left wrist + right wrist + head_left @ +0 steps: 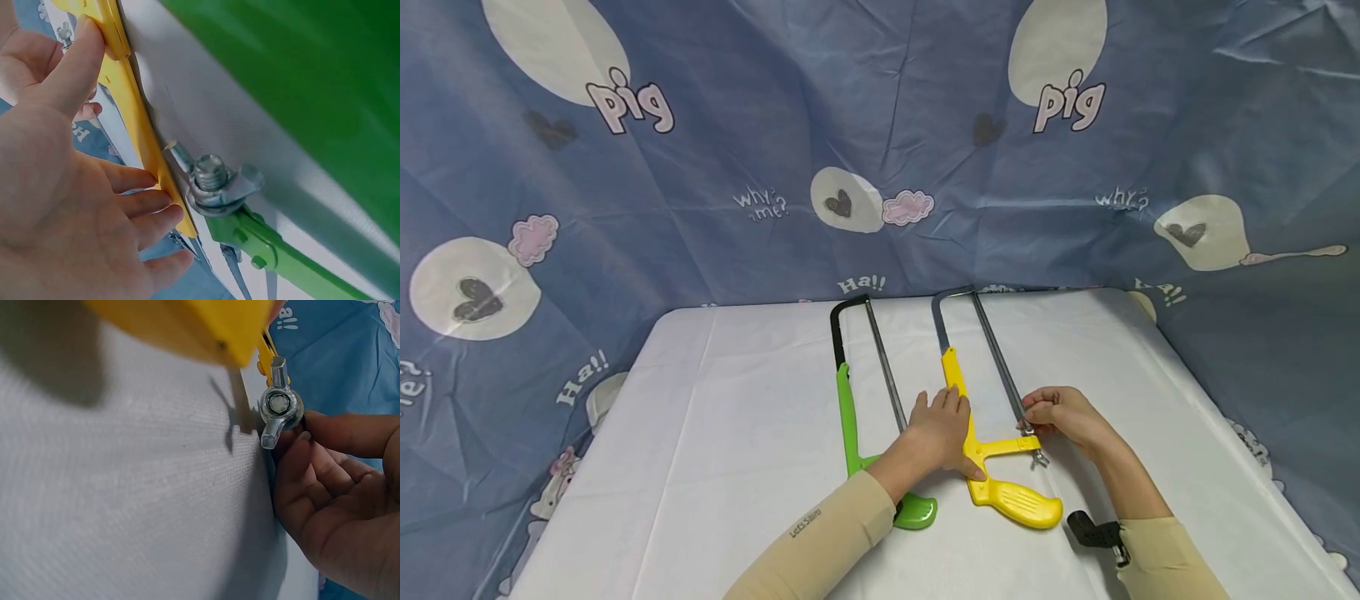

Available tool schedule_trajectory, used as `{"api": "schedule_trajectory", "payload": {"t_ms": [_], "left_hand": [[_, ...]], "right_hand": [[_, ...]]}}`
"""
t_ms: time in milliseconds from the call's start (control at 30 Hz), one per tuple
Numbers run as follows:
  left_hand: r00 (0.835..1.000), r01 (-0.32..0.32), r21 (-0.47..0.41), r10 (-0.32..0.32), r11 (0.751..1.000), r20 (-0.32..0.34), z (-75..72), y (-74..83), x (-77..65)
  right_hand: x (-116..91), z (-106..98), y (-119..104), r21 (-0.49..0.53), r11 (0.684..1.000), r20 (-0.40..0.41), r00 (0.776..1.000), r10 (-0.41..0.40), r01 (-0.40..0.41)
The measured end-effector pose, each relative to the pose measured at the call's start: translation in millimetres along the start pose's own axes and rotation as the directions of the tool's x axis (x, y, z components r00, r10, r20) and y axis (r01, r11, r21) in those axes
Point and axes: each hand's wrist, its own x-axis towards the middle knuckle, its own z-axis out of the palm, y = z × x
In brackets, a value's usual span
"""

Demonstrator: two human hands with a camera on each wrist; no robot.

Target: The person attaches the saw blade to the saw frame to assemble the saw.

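A yellow hacksaw (1022, 503) with a grey metal bow lies on the white table, its handle toward me. My left hand (937, 435) rests on its yellow frame (139, 125), fingers fairly straight along the frame and thumb near the handle. My right hand (1070, 419) pinches the hacksaw blade (997, 358) near its lower end, just beyond the yellow crosspiece (1009, 447). A wing nut (279, 402) sits beside those fingertips in the right wrist view. Left of it lies a green hacksaw (847, 417), partly covered by my left forearm.
The white-covered table (760, 392) runs back to a blue printed cloth (760, 150). The green saw's own wing nut (211, 175) stands close to my left hand. A black wrist-camera mount (1092, 531) juts from my right sleeve above the table.
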Motion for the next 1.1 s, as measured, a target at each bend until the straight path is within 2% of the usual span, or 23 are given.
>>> {"api": "schedule_trajectory", "payload": {"t_ms": [400, 600, 733, 1100], "left_hand": [[1.000, 0.003, 0.005, -0.003, 1.000, -0.002, 0.2, 0.8, -1.2], [1.000, 0.005, 0.007, -0.005, 1.000, -0.004, -0.5, 1.4, -1.7], [1.000, 0.002, 0.009, -0.002, 1.000, -0.002, -0.7, 1.5, -1.5], [1.000, 0.005, 0.028, -0.005, 1.000, -0.001, -1.6, 1.3, -1.2]], "right_hand": [[-1.1, 2.0, 1.5, 0.028, 1.000, 0.005, 1.000, -0.008, 0.008], [-2.2, 1.3, 0.8, 0.037, 0.999, 0.000, 1.000, 0.029, -0.029], [-3.0, 0.8, 0.2, 0.019, 0.998, 0.013, 0.998, 0.059, -0.059], [-2.7, 1.0, -3.0, -0.031, 0.997, 0.025, 0.997, 0.077, -0.076]]}}
